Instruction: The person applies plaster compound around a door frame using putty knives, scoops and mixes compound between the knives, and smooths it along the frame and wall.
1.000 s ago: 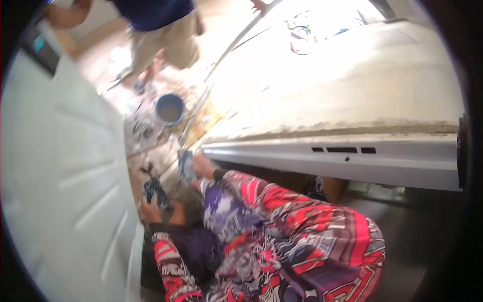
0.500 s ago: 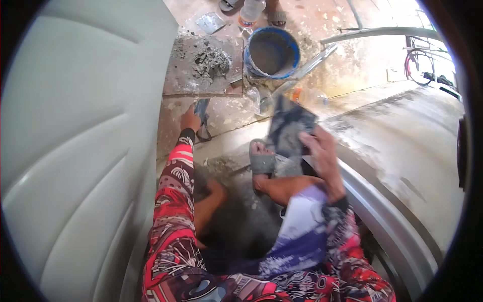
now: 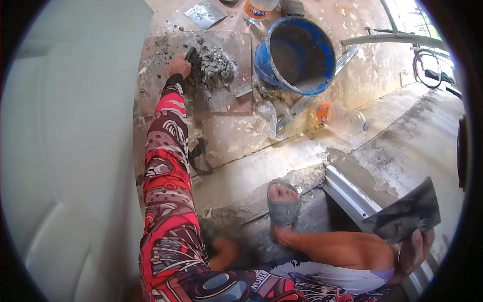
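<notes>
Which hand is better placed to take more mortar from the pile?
The left hand. It is stretched out to the mortar pile on the board, gripping a tool there. The right hand is far off, holding a flat dark plate near the knee.

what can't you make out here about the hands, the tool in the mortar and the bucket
- Left hand, head view: its fingers and the tool they grip are half buried in the mortar pile, so the tool's kind is unclear.
- Right hand: holds a flat plate; the picture's rim darkens the hand.
- Blue bucket: its bottom is in shadow, contents unclear.
- Bottle: cut off by the top edge.
</notes>
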Available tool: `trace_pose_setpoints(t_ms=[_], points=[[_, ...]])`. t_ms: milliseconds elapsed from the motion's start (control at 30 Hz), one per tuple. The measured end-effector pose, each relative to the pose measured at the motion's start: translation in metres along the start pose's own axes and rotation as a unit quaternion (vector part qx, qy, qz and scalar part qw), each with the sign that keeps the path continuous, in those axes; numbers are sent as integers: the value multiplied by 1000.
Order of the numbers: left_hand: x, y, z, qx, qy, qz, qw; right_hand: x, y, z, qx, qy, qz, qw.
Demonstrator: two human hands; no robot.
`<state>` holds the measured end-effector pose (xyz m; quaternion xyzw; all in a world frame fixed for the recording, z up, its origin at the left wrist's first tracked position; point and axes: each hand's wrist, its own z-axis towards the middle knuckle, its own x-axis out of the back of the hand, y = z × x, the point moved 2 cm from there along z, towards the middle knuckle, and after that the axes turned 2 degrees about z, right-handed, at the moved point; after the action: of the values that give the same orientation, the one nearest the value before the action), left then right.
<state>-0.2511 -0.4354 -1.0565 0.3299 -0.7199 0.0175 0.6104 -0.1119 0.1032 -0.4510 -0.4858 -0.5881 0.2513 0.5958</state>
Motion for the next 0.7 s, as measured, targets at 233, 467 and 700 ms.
trace_pose_setpoints(t_ms=[233, 467, 700], points=[[30, -4, -27, -90, -35, -2, 995, 19, 6, -3, 6, 20, -30, 999], [25, -3, -72, -238, -12, 47, 970, 27, 11, 7, 24, 18, -20, 999], [42, 10, -68, -146, 5, 20, 989, 36, 17, 0, 23, 24, -31, 999]])
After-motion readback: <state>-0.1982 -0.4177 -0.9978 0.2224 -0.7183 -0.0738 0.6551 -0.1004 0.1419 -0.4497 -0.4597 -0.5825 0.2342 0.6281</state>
